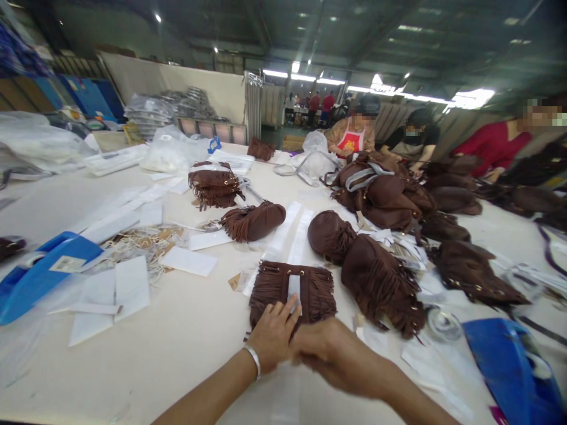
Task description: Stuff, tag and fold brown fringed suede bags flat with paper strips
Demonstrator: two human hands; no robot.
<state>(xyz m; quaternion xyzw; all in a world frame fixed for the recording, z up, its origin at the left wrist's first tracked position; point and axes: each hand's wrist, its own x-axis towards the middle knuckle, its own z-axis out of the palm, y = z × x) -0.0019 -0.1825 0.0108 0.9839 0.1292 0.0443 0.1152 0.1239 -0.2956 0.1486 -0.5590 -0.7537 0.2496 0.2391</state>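
A dark brown fringed bag [316, 292] lies in front of me on the white table. A pale grey strip [293, 285] runs down the middle of its front, between two small metal eyelets. My left hand [273, 333], with a silver bracelet at the wrist, lies flat with fingers stretched over the bag and the strip's lower end. Against it, at the bag's near edge, my right hand [330, 351] is closed and blurred by motion; whatever its fingers hold is hidden. Below the hands a faint translucent band [286, 392] extends toward me.
More brown bags [381, 277] lie to the right, with a large pile [381, 189] behind. Blue tape dispensers [509, 360] stand at the right and left [73, 251]. White cards [133, 286] and tangled strings [150, 251] spread at left. Several people work across the table.
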